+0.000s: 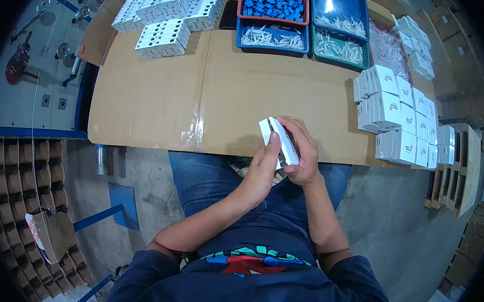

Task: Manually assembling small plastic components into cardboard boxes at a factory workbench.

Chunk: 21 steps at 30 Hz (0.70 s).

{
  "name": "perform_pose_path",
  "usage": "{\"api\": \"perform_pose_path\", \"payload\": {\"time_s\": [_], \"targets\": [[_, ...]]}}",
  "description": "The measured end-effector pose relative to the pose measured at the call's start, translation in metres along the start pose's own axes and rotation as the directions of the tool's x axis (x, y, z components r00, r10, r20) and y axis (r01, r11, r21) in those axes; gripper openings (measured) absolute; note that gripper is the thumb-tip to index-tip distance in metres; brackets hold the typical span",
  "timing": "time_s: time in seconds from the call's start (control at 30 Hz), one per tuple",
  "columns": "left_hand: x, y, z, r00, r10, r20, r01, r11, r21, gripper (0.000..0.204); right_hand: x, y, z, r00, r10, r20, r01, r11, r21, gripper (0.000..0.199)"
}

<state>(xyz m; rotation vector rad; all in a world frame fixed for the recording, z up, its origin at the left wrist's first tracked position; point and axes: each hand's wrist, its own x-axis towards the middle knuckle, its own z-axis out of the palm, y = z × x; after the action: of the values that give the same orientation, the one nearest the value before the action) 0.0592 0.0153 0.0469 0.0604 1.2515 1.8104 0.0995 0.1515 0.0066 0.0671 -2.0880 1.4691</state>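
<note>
Both hands hold one small white carton box (281, 139) over the near edge of the cardboard-covered table (201, 93). My left hand (262, 169) grips its lower left side, thumb pressed on the box face. My right hand (303, 152) wraps the box from the right, fingers curled over its top. The box is tilted, one end flap standing open at the upper left. A dark part shows inside the box between my fingers.
Stacked white boxes (402, 114) sit at the table's right. More white packs (170, 14) pile at the far left. Trays of blue parts (273, 2) and white parts (274, 38) (340, 46) line the far edge. Cardboard dividers (12, 192) stand on the floor left.
</note>
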Motion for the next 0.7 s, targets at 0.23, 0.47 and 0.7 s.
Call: {"api": "perform_pose_path", "payload": {"time_s": [0.23, 0.47, 0.7], "targets": [[0.003, -0.005, -0.005, 1.0, 0.031, -0.006, -0.03, 0.998, 0.062, 0.068, -0.001, 0.001, 0.004, 0.999, 0.038, -0.012, -0.037, 0.998, 0.049, 0.109], [0.009, 0.002, -0.008, 0.993, 0.104, -0.058, -0.104, 0.995, 0.0, 0.065, 0.004, -0.002, 0.001, 0.998, 0.029, 0.05, -0.036, 0.99, 0.134, 0.108], [0.018, 0.004, -0.023, 0.946, 0.309, 0.102, -0.319, 0.941, 0.113, 0.093, 0.008, -0.018, -0.004, 0.957, 0.268, 0.113, -0.291, 0.861, 0.418, 0.082]]}}
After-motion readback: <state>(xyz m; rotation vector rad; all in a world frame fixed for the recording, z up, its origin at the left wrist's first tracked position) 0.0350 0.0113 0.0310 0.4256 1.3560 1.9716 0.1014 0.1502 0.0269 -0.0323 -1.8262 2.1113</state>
